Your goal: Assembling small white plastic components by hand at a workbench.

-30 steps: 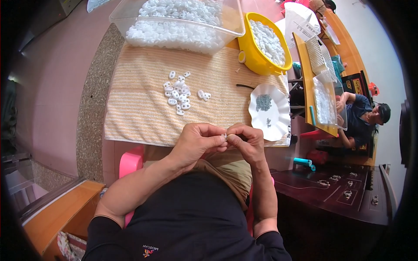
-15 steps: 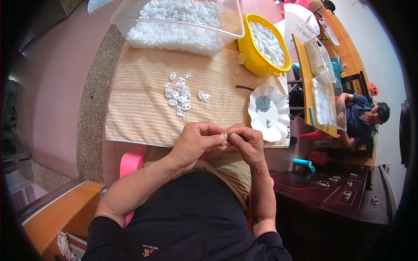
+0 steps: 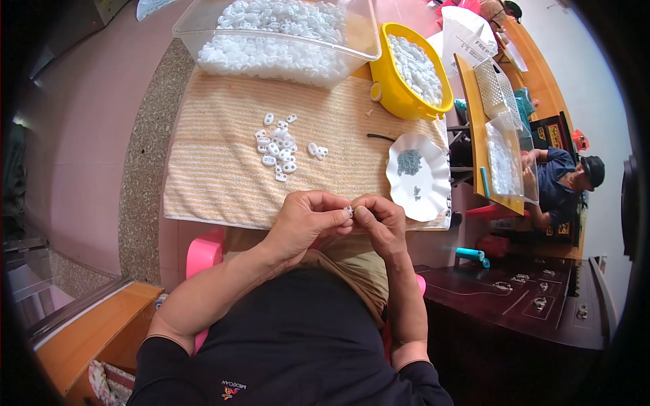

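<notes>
While I watch from far away, I see the biggest thing first: a striped towel (image 3: 223,183) spread flat over the table. At its far edge sits a big clear tub (image 3: 203,27) full of white plastic bits. Just to the right of the tub stands a yellow bucket (image 3: 396,101), and it is full of white bits too. Nearer to me, on the right side of the towel, lies a white wavy plate (image 3: 426,196) with a little heap of small grey bits in it. In the middle of the towel is a small pile of white pieces (image 3: 277,145), and a couple more lie just beside it.

Both hands are at the near edge of the towel, above the lap. My left hand (image 3: 301,223) and my right hand (image 3: 379,223) touch each other at the fingertips. The fingers are pressed together, and between them they pinch one tiny white piece (image 3: 349,212). It is well apart from the pile. I cannot tell which hand squeezes it harder, because the piece is so small.
</notes>
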`<control>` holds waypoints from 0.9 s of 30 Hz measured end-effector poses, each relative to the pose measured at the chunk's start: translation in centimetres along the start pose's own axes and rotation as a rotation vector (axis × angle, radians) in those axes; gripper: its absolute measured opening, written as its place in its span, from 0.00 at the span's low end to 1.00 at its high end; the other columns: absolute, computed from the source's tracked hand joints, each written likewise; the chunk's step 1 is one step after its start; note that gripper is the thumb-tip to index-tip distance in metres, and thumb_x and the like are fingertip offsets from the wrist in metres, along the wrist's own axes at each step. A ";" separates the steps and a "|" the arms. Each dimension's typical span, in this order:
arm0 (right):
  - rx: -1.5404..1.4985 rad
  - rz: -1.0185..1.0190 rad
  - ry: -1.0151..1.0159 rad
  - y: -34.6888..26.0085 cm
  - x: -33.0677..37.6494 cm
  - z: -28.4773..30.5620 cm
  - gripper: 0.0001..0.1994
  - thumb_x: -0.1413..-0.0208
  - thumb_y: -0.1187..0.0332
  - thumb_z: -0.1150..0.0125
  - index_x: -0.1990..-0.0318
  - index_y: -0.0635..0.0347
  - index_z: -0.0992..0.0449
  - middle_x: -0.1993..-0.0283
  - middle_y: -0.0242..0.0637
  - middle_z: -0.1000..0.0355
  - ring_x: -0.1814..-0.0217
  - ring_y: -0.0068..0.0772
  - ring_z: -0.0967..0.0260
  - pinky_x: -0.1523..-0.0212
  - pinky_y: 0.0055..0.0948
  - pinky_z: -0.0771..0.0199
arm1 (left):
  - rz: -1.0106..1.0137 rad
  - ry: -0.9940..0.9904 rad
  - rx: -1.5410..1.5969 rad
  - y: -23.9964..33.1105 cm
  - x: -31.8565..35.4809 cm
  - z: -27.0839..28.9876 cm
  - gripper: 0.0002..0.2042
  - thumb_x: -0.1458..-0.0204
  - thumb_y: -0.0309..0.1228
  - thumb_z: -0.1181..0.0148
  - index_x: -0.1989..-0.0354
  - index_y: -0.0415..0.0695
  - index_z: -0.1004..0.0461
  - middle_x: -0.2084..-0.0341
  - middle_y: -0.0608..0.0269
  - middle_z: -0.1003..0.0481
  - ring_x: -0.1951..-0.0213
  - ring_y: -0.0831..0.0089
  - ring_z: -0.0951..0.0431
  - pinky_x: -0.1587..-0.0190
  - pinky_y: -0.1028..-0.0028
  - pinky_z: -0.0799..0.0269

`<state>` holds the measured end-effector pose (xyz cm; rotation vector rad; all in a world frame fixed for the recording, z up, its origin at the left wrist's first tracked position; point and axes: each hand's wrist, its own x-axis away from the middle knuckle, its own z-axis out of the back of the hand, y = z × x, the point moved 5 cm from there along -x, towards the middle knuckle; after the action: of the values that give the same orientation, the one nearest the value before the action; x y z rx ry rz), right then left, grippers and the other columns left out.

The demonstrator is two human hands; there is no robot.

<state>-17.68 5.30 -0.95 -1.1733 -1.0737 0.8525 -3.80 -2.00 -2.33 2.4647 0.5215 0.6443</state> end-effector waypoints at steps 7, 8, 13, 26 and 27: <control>0.120 0.058 0.007 -0.5 0.0 -0.2 0.07 0.42 0.70 0.42 0.65 0.66 0.24 0.69 0.29 0.25 0.66 0.16 0.31 0.64 0.17 0.30 | -0.020 0.006 -0.016 0.1 0.2 -0.2 0.08 0.48 0.20 0.40 0.61 0.33 0.25 0.67 0.56 0.23 0.66 0.73 0.21 0.60 0.75 0.21; 0.121 0.058 0.007 -0.5 0.1 -0.3 0.07 0.42 0.70 0.42 0.65 0.66 0.24 0.69 0.29 0.25 0.66 0.16 0.31 0.64 0.17 0.30 | -0.020 0.006 -0.016 0.1 0.2 -0.2 0.08 0.48 0.20 0.40 0.61 0.33 0.25 0.67 0.56 0.23 0.66 0.73 0.21 0.60 0.75 0.21; 0.084 0.070 0.052 -0.3 0.1 -0.7 0.07 0.42 0.71 0.43 0.65 0.66 0.24 0.69 0.30 0.25 0.67 0.16 0.30 0.63 0.18 0.29 | -0.088 0.037 -0.060 0.2 0.4 -0.3 0.07 0.48 0.20 0.41 0.61 0.32 0.25 0.68 0.56 0.23 0.67 0.73 0.21 0.61 0.76 0.21; 0.055 0.088 0.069 -0.8 -0.2 -0.5 0.07 0.43 0.71 0.41 0.63 0.66 0.22 0.68 0.31 0.24 0.66 0.17 0.30 0.63 0.18 0.28 | -0.074 0.024 0.017 0.2 0.1 -0.1 0.07 0.47 0.21 0.40 0.61 0.34 0.26 0.69 0.57 0.23 0.68 0.73 0.21 0.62 0.75 0.21; 0.057 0.081 0.072 -0.8 -0.2 -0.5 0.07 0.43 0.71 0.41 0.63 0.66 0.22 0.67 0.31 0.24 0.66 0.17 0.29 0.63 0.18 0.28 | -0.067 0.031 0.022 0.3 0.2 -0.2 0.07 0.47 0.21 0.40 0.61 0.34 0.26 0.69 0.57 0.23 0.68 0.74 0.21 0.62 0.75 0.21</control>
<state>-17.30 4.76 -0.20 -1.1974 -0.9429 0.8917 -3.71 -2.08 -1.97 2.4503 0.6233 0.6540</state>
